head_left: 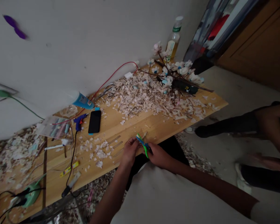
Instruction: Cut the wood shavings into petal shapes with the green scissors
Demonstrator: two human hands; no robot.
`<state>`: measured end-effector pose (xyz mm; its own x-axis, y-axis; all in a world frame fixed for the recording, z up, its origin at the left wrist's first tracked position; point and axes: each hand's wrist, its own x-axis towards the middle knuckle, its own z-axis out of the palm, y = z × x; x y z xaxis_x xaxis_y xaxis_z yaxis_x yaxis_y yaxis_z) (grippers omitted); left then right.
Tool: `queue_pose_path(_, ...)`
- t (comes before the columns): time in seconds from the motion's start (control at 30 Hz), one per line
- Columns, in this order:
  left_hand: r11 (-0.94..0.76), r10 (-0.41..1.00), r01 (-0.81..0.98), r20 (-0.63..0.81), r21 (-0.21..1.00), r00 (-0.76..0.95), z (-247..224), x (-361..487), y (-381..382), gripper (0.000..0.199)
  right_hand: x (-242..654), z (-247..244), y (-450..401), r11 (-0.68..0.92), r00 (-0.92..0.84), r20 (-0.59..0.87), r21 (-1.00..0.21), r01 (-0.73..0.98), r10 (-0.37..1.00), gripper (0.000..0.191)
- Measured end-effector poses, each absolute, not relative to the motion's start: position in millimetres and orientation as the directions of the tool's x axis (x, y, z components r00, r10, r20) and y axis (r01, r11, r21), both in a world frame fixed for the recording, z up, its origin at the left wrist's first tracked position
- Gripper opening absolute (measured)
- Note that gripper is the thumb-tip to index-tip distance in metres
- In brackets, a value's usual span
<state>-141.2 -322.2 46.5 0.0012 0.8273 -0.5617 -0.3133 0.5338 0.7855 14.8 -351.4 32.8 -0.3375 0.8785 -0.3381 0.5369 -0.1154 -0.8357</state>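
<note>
At the table's front edge, my right hand (pixel 157 154) is closed around a pair of small green and blue scissors (pixel 144 145), tilted up and to the left. Right beside it, my left hand (pixel 130 149) has its fingers pinched together close to the blades. What those fingers hold is too small to name; a small pale piece (pixel 145 134) shows just past the scissors. Pale petal-like scraps (pixel 101 151) lie on the wood left of my left hand.
A heap of shavings (pixel 135 96) covers the table's back. Around it are branches with white flowers (pixel 168 71), a drink bottle (pixel 174 40), a phone (pixel 94 121), a blue glue gun (pixel 79 121), a yellow cutter (pixel 70 169) and a green power strip (pixel 31 194). Another person's arm (pixel 274 130) appears at right.
</note>
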Motion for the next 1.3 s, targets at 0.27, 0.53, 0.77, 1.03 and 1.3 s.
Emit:
queue_pose_path(0.27,0.479,0.866,-0.247,-0.500,0.842,-0.028,40.3,-146.3,-323.8,0.015,14.2,41.6,-353.7,-0.094,-0.342,-0.326,-0.830,0.550,0.881,0.016)
queue_pose_path(0.53,0.439,0.882,-0.226,-0.465,0.870,-0.077,44.0,-144.3,-325.4,0.017,10.8,41.5,-352.8,-0.088,-0.347,-0.327,-0.827,0.556,0.879,0.014)
queue_pose_path(0.77,0.458,0.869,-0.262,-0.490,0.849,-0.068,37.9,-147.0,-328.3,0.020,8.1,41.9,-353.1,-0.067,-0.348,-0.315,-0.819,0.570,0.883,0.013)
queue_pose_path(1.03,0.433,0.882,-0.255,-0.464,0.865,-0.076,37.9,-158.8,-333.8,0.018,2.6,37.2,-354.5,-0.008,-0.343,-0.289,-0.776,0.631,0.894,0.010)
queue_pose_path(1.3,0.430,0.876,-0.236,-0.466,0.872,-0.125,33.4,-170.5,-346.0,0.018,-7.2,38.9,-356.7,0.003,-0.410,-0.324,-0.781,0.624,0.853,0.014)
